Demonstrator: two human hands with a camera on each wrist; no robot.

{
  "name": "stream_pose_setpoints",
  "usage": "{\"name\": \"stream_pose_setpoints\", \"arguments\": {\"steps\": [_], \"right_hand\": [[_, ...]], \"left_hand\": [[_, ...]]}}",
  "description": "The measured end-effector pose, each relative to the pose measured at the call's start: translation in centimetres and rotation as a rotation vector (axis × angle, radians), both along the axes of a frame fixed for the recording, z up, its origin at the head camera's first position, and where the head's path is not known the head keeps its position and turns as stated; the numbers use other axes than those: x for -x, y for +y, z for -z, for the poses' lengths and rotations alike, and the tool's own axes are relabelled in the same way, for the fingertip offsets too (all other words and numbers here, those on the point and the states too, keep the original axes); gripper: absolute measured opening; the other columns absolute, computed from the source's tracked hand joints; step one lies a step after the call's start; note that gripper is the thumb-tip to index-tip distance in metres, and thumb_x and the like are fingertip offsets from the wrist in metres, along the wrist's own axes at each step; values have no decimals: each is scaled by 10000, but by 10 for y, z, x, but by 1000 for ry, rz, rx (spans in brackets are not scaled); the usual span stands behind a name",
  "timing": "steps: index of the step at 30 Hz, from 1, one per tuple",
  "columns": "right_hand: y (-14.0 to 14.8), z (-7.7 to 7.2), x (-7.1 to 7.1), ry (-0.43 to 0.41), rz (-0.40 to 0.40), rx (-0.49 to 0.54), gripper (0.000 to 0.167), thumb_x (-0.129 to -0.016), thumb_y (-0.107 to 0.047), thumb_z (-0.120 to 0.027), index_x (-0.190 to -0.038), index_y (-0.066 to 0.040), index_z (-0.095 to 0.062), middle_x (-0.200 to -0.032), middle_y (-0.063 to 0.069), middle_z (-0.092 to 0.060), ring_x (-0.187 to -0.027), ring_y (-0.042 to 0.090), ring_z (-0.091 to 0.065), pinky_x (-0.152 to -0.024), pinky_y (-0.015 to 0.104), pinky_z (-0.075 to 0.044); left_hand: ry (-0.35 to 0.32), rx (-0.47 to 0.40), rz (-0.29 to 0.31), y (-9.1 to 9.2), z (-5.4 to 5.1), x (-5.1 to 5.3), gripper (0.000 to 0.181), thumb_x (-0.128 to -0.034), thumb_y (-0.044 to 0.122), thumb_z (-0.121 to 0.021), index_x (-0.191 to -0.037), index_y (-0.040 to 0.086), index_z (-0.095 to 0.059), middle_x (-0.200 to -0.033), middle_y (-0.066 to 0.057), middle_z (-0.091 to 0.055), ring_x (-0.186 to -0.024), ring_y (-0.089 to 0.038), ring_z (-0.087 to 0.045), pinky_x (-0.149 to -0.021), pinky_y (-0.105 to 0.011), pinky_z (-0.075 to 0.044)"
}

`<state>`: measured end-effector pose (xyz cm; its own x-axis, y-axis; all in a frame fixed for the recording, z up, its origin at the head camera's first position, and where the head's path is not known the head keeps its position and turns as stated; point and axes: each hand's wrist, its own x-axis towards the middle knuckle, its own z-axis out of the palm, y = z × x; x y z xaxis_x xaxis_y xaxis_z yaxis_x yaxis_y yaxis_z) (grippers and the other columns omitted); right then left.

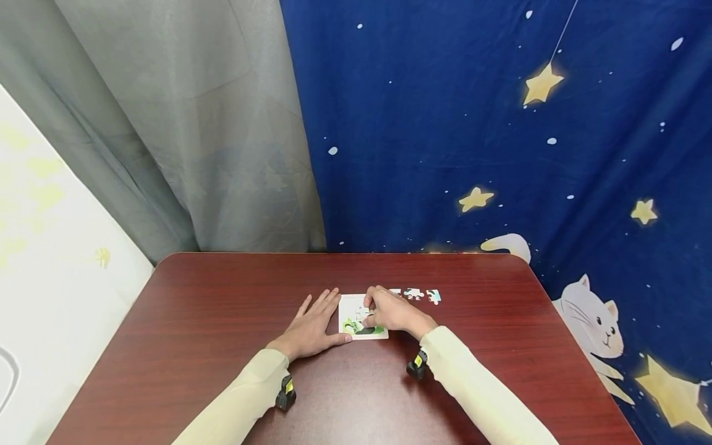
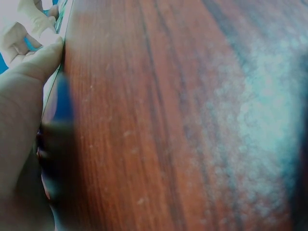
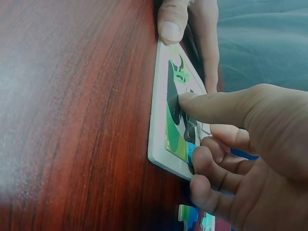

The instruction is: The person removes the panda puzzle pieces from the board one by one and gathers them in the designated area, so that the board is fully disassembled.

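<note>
- Backdrop: grey curtain [image 1: 194, 123] to the left, blue curtain [image 1: 423, 123] to the right, printed with stars and a white cat [image 1: 592, 318].
- Surface [image 1: 222, 309]: reddish-brown, wood-grained, glossy where light falls on the near part.
- Puzzle board [image 1: 350, 300] lies flat on it, between the two hands. White rim [image 3: 158, 120]; green and black picture along the near part, paler toward the far side.
- Loose puzzle pieces [image 1: 413, 293]: two in plain view beyond the board and to its right, apart from each other; another shows partly behind the right hand.
- Left hand [image 1: 313, 327]: laid flat beside the board's left edge, grasping nothing; thumb on the near left corner.
- Right hand [image 1: 392, 312]: over the board, thumb touching the picture, other fingers curled. Whether a piece is caught between them, cannot tell.
- Handling, my judgement: board light and stiff, likely to skid on so smooth a surface; the thumb on the corner makes a sound brace. Lift by the rim at opposite edges, kept level, lest pieces spill.
- Pieces look thin, light, fairly rigid; narrow knobs probably the weak spots. Pinch across the broad body, off the knobs; a fingertip should suffice for pressing flat.
</note>
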<state>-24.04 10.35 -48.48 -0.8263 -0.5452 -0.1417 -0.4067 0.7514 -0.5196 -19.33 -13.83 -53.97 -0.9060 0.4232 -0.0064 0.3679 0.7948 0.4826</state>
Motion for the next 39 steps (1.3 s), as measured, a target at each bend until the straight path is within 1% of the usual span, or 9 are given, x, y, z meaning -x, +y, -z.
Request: {"name": "stream_pose_setpoints", "arguments": {"steps": [5,8,12,16,19,26,32,39], "right_hand": [[1,3,0,16,13,1,341,-844,-214,-898,-1037,-117,-634,-995,1,-624,-869,129,-560,-782,315,-487],[2,3,-1,14,26,14,325,-859,-229,-888,-1033,-129,-632,-965,-17,-647,-832,118,-572,-749,308,-488],[3,1,-1,14,42,52,220,-909,-189,-839,-1009,-144,-648,-889,-38,-674,-760,113,-584,-690,296,-480],[4,0,-1,52,33,92,117,-945,-108,-771,-952,-157,-665,-842,-42,-682,-736,98,-585,-679,271,-481],[4,-1,-2,73,23,115,92,-959,-94,-735,-936,-156,-671,-832,-49,-687,-721,84,-585,-662,252,-484],[7,-8,-4,55,56,167,51,-968,-119,-727,-969,-155,-691,-761,-54,-661,-635,70,-538,-600,235,-451],[16,-17,-10,41,79,200,53,-967,-107,-736,-970,-138,-693,-787,-51,-651,-655,83,-515,-623,238,-433],[33,-23,-23,66,79,201,61,-964,-136,-742,-958,-157,-685,-726,-64,-626,-684,75,-546,-648,243,-456]], "left_hand": [[-5,1,-2,0,1,0,1078,-940,733,-638,-1709,95,-232,-1812,-45,-172,-1699,-282,-131,-1365,-609,-30],[-9,1,0,0,1,0,1072,-945,721,-641,-1709,92,-229,-1813,-49,-170,-1699,-282,-126,-1365,-608,-27],[-6,-2,0,0,0,-1,1072,-941,709,-652,-1707,85,-234,-1811,-60,-179,-1698,-286,-134,-1363,-603,-29],[13,-17,0,1,-2,-2,1082,-924,721,-659,-1688,53,-285,-1794,-104,-239,-1682,-333,-190,-1351,-625,-64],[19,-19,-1,1,-3,-2,1084,-920,725,-660,-1680,41,-302,-1786,-120,-259,-1673,-351,-209,-1345,-636,-81],[7,2,-2,0,1,0,1075,-934,710,-660,-1706,88,-244,-1810,-51,-185,-1698,-277,-139,-1364,-599,-38],[3,-13,-1,1,0,1,1076,-933,720,-656,-1705,91,-249,-1810,-49,-187,-1698,-280,-139,-1363,-604,-34],[-8,-10,-4,1,0,1,1080,-935,715,-661,-1706,88,-241,-1810,-53,-185,-1699,-277,-133,-1364,-598,-32]]}}
